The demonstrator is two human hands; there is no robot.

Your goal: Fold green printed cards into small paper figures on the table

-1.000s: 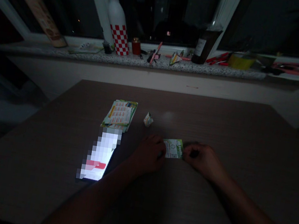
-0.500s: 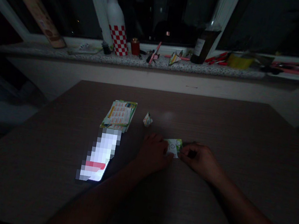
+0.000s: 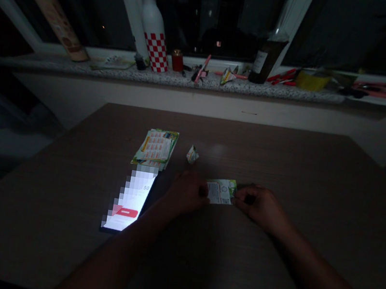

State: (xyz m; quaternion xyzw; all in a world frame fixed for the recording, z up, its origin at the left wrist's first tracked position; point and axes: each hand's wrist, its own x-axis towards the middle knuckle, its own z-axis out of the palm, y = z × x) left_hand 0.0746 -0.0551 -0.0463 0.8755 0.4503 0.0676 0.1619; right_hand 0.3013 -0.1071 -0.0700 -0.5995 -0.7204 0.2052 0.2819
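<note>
Printed paper (image 3: 220, 192), one: low on desk (image 3: 286, 159), not yet shaped like folded piece (image 3: 192, 154) beyond, apparently finished. Right hand (image 3: 260, 206): fingers pinching right edge. Left hand (image 3: 187, 191): left end, grip cannot tell. Card stack (image 3: 156, 147), leftward: apparently unworked.

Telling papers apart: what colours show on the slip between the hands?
The slip is mostly white, green at its right end; the head view shows it.

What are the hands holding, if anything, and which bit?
A paper: the right hand pinches its right edge; the left hand is at its left end, grip unclear.
</note>
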